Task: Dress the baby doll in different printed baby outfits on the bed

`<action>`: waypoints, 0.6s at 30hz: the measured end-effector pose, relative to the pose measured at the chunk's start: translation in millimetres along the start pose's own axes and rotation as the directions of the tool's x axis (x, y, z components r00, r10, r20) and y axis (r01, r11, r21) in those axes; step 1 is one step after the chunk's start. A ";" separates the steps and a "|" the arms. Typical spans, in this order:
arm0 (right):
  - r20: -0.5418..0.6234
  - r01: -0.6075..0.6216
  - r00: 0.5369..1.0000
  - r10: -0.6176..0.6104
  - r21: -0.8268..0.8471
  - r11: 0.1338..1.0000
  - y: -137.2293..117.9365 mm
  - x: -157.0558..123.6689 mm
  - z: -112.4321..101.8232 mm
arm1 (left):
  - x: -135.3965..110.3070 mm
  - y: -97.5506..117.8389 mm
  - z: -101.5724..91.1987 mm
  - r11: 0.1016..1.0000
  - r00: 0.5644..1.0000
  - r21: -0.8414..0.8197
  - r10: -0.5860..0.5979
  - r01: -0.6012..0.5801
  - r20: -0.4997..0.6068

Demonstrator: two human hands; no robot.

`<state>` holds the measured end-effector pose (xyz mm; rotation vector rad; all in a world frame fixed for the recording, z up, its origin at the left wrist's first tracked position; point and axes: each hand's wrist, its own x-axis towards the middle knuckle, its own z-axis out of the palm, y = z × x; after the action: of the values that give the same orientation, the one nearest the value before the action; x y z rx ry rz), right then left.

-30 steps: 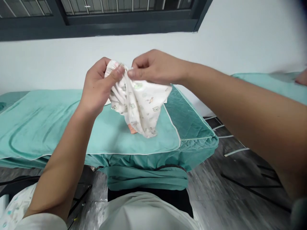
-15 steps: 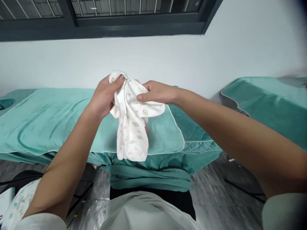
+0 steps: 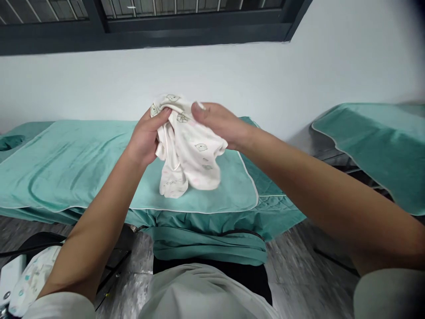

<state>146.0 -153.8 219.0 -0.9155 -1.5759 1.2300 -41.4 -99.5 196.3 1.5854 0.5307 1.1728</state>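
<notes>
A small white baby garment [image 3: 189,155] with a pale animal print hangs bunched in the air above a teal bed. My left hand [image 3: 146,137] grips its upper left edge, thumb on top and fingers closed behind the cloth. My right hand [image 3: 215,122] pinches the upper right part, fingers curled over the fabric. The lower end of the garment dangles just above the teal cover [image 3: 83,164].
The teal massage bed [image 3: 272,177] runs left to right under a white wall and a dark window frame. A second teal bed [image 3: 375,141] stands at the right. More printed white cloth [image 3: 33,274] and a white device lie at lower left, over a grey floor.
The garment has been gathered up shorter and more bunched. My right hand has shifted its hold higher on the cloth. Both hands have stayed close together above the bed.
</notes>
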 end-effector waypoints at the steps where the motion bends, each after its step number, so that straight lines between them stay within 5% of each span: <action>1: 0.037 -0.045 0.998 0.047 -0.058 0.997 3.6 -0.7 -0.6 | 0.6 -2.7 2.2 1.000 1.000 -0.006 -0.008 0.008 -0.010; 4: 0.051 -0.092 0.994 0.100 -0.131 0.987 14.0 0.0 -4.6 | -1.2 -9.7 8.3 0.996 0.995 -0.026 -0.090 0.091 0.032; 10: -0.236 0.073 0.969 -0.073 -0.007 0.997 20.3 4.6 -15.5 | -9.6 -17.9 7.7 0.970 0.935 0.024 -0.240 0.242 0.262; 18: 0.012 -0.146 0.989 0.147 -0.087 0.986 36.3 -10.5 -28.6 | -1.1 -21.3 11.9 0.991 0.988 -0.068 -0.111 0.119 0.106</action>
<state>177.2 -146.7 184.0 -1.0941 -1.6095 1.2838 -26.7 -98.4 176.8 1.5224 0.4994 1.0079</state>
